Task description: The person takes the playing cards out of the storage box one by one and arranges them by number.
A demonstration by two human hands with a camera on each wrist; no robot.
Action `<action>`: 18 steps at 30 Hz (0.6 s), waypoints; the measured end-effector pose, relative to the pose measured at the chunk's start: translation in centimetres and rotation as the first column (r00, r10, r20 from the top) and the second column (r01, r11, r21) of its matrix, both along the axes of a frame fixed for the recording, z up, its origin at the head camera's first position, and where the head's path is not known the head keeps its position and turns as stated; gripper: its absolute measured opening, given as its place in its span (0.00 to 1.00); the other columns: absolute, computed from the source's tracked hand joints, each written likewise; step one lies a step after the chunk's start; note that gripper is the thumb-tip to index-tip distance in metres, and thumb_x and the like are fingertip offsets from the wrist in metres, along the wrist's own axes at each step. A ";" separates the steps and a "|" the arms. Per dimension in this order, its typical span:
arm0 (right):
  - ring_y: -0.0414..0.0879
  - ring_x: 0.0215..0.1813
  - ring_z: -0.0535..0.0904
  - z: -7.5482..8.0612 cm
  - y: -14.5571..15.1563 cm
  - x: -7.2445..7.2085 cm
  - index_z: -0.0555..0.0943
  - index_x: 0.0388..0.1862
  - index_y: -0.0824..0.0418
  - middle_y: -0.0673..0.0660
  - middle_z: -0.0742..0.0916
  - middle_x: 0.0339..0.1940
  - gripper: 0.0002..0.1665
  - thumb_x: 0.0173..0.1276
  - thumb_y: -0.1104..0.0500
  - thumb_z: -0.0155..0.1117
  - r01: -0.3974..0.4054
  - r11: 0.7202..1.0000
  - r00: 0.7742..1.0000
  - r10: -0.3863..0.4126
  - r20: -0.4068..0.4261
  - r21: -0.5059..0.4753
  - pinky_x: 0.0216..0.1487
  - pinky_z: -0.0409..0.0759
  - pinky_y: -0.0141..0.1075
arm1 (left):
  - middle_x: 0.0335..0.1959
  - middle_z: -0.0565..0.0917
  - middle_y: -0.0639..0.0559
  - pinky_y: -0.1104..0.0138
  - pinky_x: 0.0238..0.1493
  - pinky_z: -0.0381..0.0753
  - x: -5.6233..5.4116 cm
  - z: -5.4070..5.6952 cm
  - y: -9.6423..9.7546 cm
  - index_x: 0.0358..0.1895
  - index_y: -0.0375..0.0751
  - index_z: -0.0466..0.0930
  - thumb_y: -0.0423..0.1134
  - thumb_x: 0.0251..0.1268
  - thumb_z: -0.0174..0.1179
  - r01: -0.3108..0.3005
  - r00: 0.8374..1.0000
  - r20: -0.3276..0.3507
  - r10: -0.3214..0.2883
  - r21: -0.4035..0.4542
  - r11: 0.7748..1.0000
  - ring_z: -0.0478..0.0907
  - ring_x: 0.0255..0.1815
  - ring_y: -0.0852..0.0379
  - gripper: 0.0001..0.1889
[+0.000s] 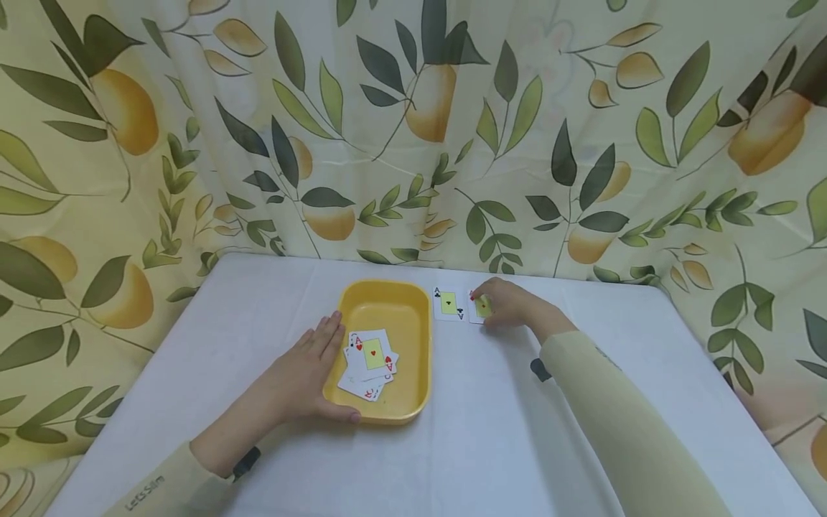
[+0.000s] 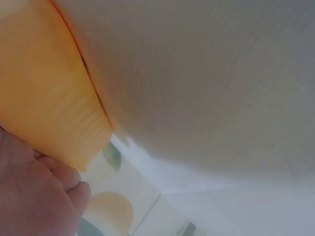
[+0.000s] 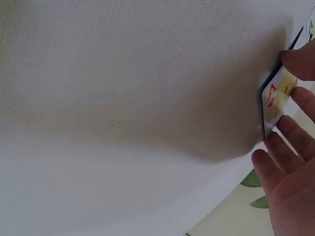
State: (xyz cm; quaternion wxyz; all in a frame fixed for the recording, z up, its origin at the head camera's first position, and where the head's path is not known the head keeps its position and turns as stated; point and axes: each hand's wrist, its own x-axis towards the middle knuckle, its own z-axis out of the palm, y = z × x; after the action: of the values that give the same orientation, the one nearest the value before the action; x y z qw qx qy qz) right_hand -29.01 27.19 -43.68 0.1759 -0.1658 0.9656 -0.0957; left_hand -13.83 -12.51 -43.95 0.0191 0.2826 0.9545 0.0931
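Note:
A yellow tray (image 1: 413, 324) stands in the middle of the white table and holds a loose pile of playing cards (image 1: 370, 363) with a red ace on top. My left hand (image 1: 309, 373) lies flat against the tray's left wall, thumb at its front rim; the left wrist view shows the tray wall (image 2: 44, 93) beside my fingers (image 2: 54, 189). To the tray's right lies a black ace card (image 1: 449, 304). Next to it my right hand (image 1: 507, 304) pinches a red-marked card (image 3: 276, 96), its edge lifted off the cloth between thumb and fingers (image 3: 288, 142).
A white cloth (image 1: 491, 431) covers the table. A curtain with lemons and leaves (image 1: 413, 129) hangs close behind and around the sides. The table's back edge runs just beyond the cards.

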 end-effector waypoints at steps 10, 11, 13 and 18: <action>0.60 0.68 0.68 0.2 0.6 0.5 0.74 0.69 0.58 0.66 0.72 0.72 0.38 0.58 0.58 0.69 0.043 0.999 0.999 -0.043 -0.003 -0.029 0.73 0.63 0.58 | 0.82 0.41 0.37 0.51 0.79 0.54 -0.2 -0.2 0.3 0.78 0.29 0.47 0.92 0.34 0.45 0.009 1.000 -0.007 -0.009 -0.005 1.000 0.43 0.82 0.41 0.77; 0.61 0.69 0.67 0.3 0.6 0.5 0.72 0.71 0.59 0.66 0.71 0.72 0.39 0.58 0.58 0.69 0.042 0.998 0.999 -0.042 -0.003 -0.044 0.74 0.62 0.59 | 0.82 0.42 0.37 0.50 0.79 0.54 -0.2 -0.2 0.4 0.78 0.29 0.47 0.92 0.34 0.45 0.010 1.000 -0.009 -0.010 -0.008 1.000 0.43 0.82 0.41 0.77; 0.62 0.72 0.65 0.7 0.5 0.7 0.69 0.73 0.61 0.67 0.70 0.73 0.42 0.57 0.58 0.68 0.031 0.996 0.999 -0.032 -0.012 -0.083 0.74 0.61 0.59 | 0.82 0.42 0.37 0.50 0.78 0.54 -0.2 -0.1 0.3 0.78 0.29 0.47 0.92 0.34 0.45 0.008 1.000 -0.010 -0.008 -0.011 1.000 0.44 0.82 0.41 0.77; 0.62 0.76 0.62 3.2 -0.3 2.0 0.66 0.75 0.59 0.64 0.69 0.75 0.44 0.59 0.57 0.68 -0.031 0.989 0.996 0.018 -0.085 -0.147 0.74 0.61 0.60 | 0.82 0.42 0.37 0.50 0.78 0.54 0.0 0.0 0.2 0.78 0.29 0.47 0.92 0.34 0.44 -0.003 1.000 -0.010 0.003 -0.018 1.000 0.44 0.82 0.41 0.77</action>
State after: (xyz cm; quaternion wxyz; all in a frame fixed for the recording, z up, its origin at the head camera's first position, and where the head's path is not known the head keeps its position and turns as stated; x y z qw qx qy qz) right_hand -26.98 26.85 -40.52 0.1239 -0.1942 0.9602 -0.1578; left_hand -13.82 -12.29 -43.97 0.0166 0.2817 0.9558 0.0831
